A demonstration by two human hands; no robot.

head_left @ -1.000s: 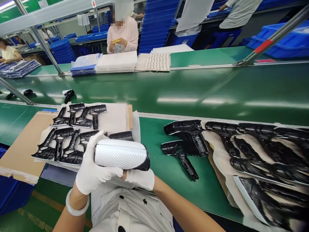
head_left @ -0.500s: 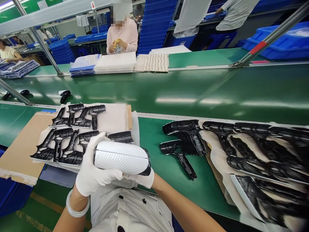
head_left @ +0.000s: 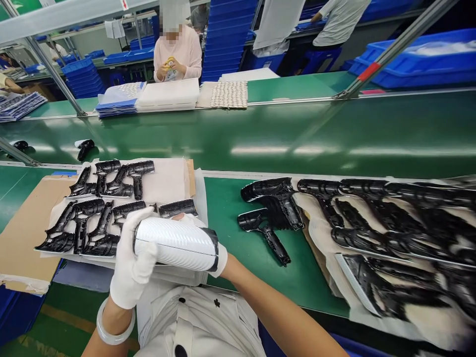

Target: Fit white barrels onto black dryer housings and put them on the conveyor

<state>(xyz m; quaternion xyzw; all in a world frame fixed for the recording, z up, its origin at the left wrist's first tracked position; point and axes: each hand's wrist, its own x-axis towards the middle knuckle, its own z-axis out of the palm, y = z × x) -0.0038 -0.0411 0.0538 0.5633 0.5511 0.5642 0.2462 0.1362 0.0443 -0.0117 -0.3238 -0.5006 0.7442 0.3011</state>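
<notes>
A white ribbed hair dryer housing (head_left: 174,243) with a black end lies across both hands, above the bench edge in front of my body. My left hand (head_left: 130,267), in a white glove, is closed around its left end, with the thumb along the near side. My right hand (head_left: 220,260), also gloved, holds it from behind and below at the black end; most of its fingers are hidden, though a bit shows over the top. Black housing halves (head_left: 98,243) lie in rows to the left, and two loose black halves (head_left: 267,191) rest to the right.
More black halves (head_left: 357,235) cover a paper-lined stack at right. A brown cardboard sheet (head_left: 22,238) lies at left. Beyond runs a green conveyor belt (head_left: 282,129) with a hair dryer (head_left: 85,148) on it. A person (head_left: 180,52) sits opposite, handling something yellow.
The housing has rolled and tilted in my hands, so its seam now faces nearer to me. My left thumb has moved up onto its near side. The whole view has shifted slightly.
</notes>
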